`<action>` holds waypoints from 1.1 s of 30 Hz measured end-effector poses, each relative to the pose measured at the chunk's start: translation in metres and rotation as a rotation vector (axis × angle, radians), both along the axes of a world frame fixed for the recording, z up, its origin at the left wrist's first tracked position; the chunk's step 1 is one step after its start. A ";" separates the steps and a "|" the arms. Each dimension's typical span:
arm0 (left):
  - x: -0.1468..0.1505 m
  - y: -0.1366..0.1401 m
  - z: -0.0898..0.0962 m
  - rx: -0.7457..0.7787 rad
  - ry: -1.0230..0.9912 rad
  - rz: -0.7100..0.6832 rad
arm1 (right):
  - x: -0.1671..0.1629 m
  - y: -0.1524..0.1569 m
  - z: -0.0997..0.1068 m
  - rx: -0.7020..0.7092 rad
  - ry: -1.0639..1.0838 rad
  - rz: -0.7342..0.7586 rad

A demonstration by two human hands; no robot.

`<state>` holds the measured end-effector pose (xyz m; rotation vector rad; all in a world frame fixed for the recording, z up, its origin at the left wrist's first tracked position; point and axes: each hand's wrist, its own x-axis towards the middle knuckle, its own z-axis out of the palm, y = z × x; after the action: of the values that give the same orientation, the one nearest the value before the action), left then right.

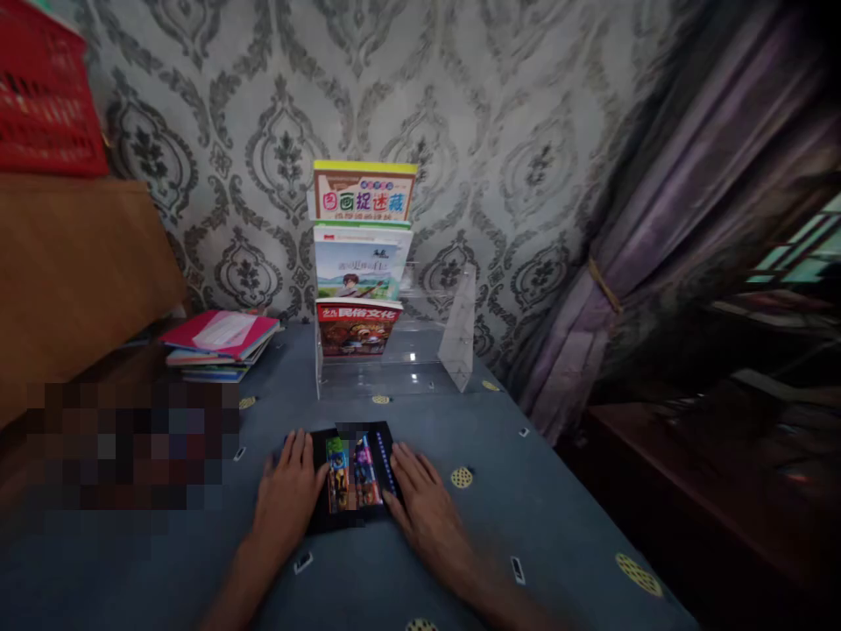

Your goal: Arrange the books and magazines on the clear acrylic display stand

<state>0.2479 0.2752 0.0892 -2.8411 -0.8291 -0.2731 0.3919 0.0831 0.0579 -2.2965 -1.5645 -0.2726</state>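
Patterned wallpaper [368, 53] is covering the background. A blue-grey table surface [558, 526] is spanning the foreground, with a purple curtain [631, 272] hanging off to its right, gathered by a band. On the left, a wooden cabinet [79, 272] is standing. A clear rack [456, 333] is standing toward the table's rear, its left part holding three tiers of books [355, 331]. A red basket [49, 96] is sitting on the cabinet. A pink-topped stack [220, 337] is lying left of the rack. A dark booklet [355, 478] is lying spread on the table before the rack, showing colourful picture strips. The left hand [289, 486] is resting on its left side, the right hand [424, 504] on its right; both sets of fingers are extending loosely, uncurled.
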 end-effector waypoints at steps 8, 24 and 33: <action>0.002 0.010 -0.015 0.108 -0.001 -0.044 | -0.003 -0.004 0.030 -0.083 0.247 0.392; -0.005 0.067 -0.061 0.153 0.081 -0.197 | 0.029 0.038 0.028 0.010 0.174 0.798; 0.010 0.036 -0.049 0.106 0.157 -0.226 | 0.031 0.030 0.036 0.015 0.283 0.736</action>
<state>0.2576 0.3110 0.0400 -2.8113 -0.4502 -0.1163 0.4226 0.1132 0.0944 -1.5090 -2.0812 0.2177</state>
